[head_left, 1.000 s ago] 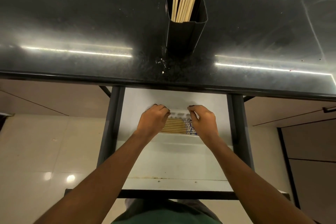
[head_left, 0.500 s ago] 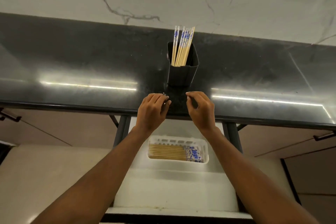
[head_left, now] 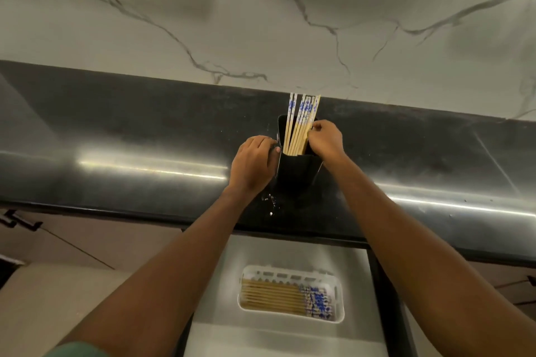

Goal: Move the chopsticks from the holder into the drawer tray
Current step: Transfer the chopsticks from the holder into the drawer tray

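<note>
Your right hand (head_left: pixel 324 139) is the one on the chopsticks (head_left: pixel 300 124): its fingers pinch the right side of the bundle, which stands near upright in the black holder (head_left: pixel 295 174) on the dark counter (head_left: pixel 145 130), so the pull runs up along its long axis. Your left hand (head_left: pixel 253 162) curls on the holder's left edge, steadying it. The tray (head_left: pixel 339 293) sits in the open drawer (head_left: pixel 261 252) below, nearer you, other chopsticks (head_left: pixel 275 295) lying crosswise inside. Half a second ago both hands were empty at the counter's front edge, short of the holder

Lower ends of chopsticks (head_left: pixel 301 124) hidden inside holder (head_left: pixel 295 174); drawer (head_left: pixel 290 336) front cut off at bottom edge.
</note>
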